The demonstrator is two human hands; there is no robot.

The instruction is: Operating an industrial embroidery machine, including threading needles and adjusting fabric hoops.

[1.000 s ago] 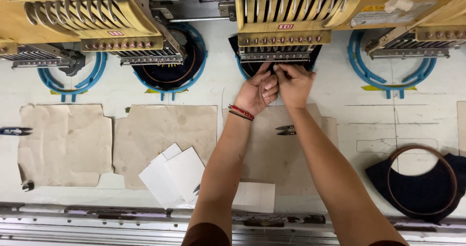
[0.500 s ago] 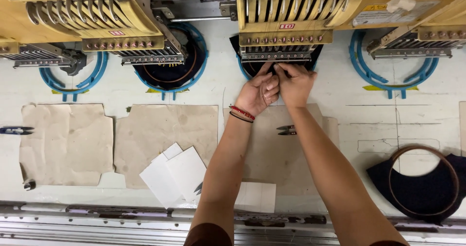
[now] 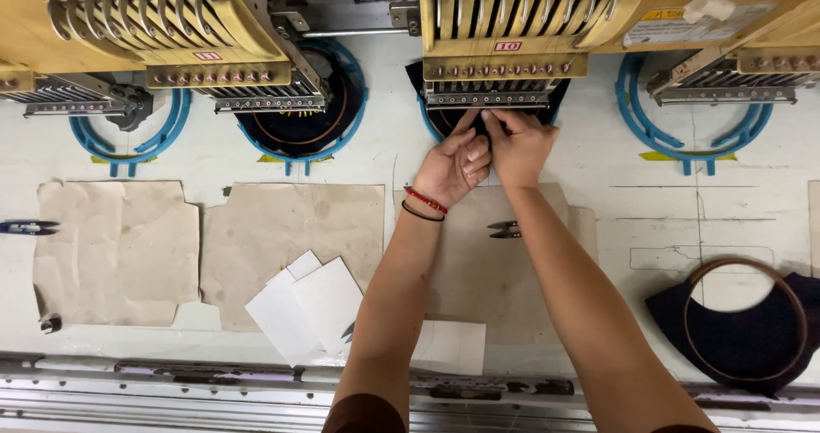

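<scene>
Both my hands are up at the middle sewing head (image 3: 500, 53), close together, because the small spot I work on sits right under its row of needles. My left hand (image 3: 457, 164) has its fingers curled, and the tips press on the dark cloth (image 3: 444, 119) in the blue hoop (image 3: 424, 113). My right hand (image 3: 517, 147) is bunched up too, with the thumb and first finger pinched near the needles. I think they hold a thread or a bit of the cloth, but it is too small to see, so I cannot tell. The dark cloth is tucked under the head, mostly hidden by my hands. The little snips (image 3: 504, 228) lie on the brown paper (image 3: 478, 262) just beside my right arm, near enough to grab. White cards (image 3: 307, 305) lie by my left arm. Another dark cloth in a brown ring (image 3: 743, 322) sits far off to the right, out of the way.
</scene>
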